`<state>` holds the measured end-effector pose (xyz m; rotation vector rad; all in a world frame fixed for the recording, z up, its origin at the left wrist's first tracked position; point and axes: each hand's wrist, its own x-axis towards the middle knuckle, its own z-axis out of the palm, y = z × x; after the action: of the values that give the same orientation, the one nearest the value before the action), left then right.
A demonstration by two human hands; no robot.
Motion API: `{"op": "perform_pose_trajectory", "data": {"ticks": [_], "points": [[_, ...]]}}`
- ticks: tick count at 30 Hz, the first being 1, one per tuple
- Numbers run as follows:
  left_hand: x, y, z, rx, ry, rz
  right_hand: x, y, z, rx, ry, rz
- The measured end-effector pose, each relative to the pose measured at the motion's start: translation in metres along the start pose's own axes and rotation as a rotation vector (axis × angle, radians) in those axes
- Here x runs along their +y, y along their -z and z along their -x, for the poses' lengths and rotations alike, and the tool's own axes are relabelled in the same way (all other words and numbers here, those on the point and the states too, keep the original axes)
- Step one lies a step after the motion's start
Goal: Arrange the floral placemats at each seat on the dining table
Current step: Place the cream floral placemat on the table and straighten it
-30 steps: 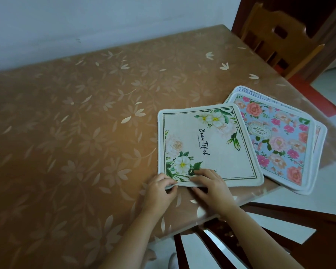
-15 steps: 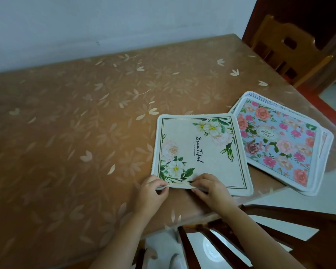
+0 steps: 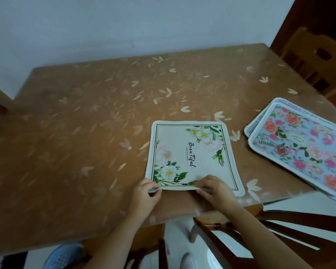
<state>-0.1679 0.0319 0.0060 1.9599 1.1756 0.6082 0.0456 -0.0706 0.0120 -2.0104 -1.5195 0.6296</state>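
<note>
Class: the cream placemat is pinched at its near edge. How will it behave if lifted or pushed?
Probably floppy: the cream placemat curls where the left hand and right hand pinch it. Likely light: pinching alone raises the edge. May slide on the glossy table.

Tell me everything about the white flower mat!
The white mat is squarish with rounded corners, looks like soft cloth, and has a thin dark border line. White flowers with green leaves fill two opposite corners, and curly writing says "BeauTiful" sideways. It lies on the table near its front edge. The left hand and right hand pinch its near edge.
</note>
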Motion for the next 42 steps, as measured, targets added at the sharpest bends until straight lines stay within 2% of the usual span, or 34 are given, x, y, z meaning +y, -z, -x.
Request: {"op": "perform_pose_trajectory", "data": {"ticks": [7, 18, 25, 34, 42], "points": [[-0.038, 0.059, 0.019, 0.011, 0.045, -0.014, -0.041, -0.036, -0.010, -0.087, 0.038, 0.047], [-0.112, 0.146, 0.031, 0.056, 0.058, -0.072, -0.119, -0.109, -0.032, -0.094, -0.011, 0.005], [-0.151, 0.189, 0.041, 0.059, 0.127, -0.069, -0.162, -0.152, -0.043, -0.097, 0.018, -0.014], [-0.186, 0.218, 0.059, 0.050, 0.168, -0.100, -0.190, -0.188, -0.040, -0.110, 0.022, -0.002], [-0.196, 0.218, 0.063, 0.009, 0.141, -0.076, -0.198, -0.200, -0.028, -0.020, -0.061, 0.043]]}}
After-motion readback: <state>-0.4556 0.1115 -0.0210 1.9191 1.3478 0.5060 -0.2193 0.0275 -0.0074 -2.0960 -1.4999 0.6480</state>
